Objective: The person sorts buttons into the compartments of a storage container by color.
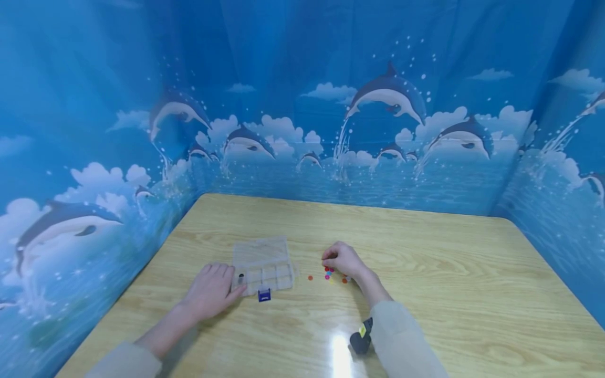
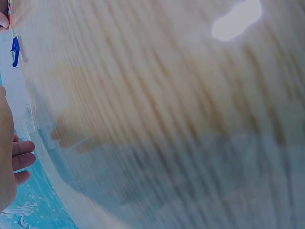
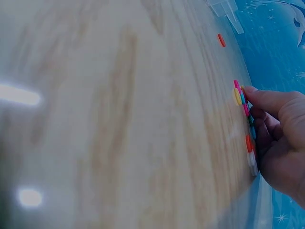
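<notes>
A clear plastic compartment box point(image 1: 268, 277) lies with its lid point(image 1: 261, 251) folded back and a blue-purple latch point(image 1: 264, 295) at its front. One small black piece point(image 1: 241, 275) is in its left part. My left hand point(image 1: 211, 290) rests at the box's left side, thumb along the front corner and fingers relaxed. To the right, my right hand point(image 1: 343, 259) reaches down to a cluster of small coloured discs point(image 1: 327, 277), its thumb point(image 3: 267, 99) and bent fingers right at them. I cannot tell whether a disc is pinched between the fingertips.
A lone orange disc point(image 1: 310, 277) lies between box and cluster. Orange and whitish discs point(image 1: 344, 281) sit below the right wrist. A black strap-like object with a yellow mark point(image 1: 361, 341) is by the right sleeve. Dolphin-print curtain point(image 1: 302, 157) borders the wooden table point(image 1: 425, 252).
</notes>
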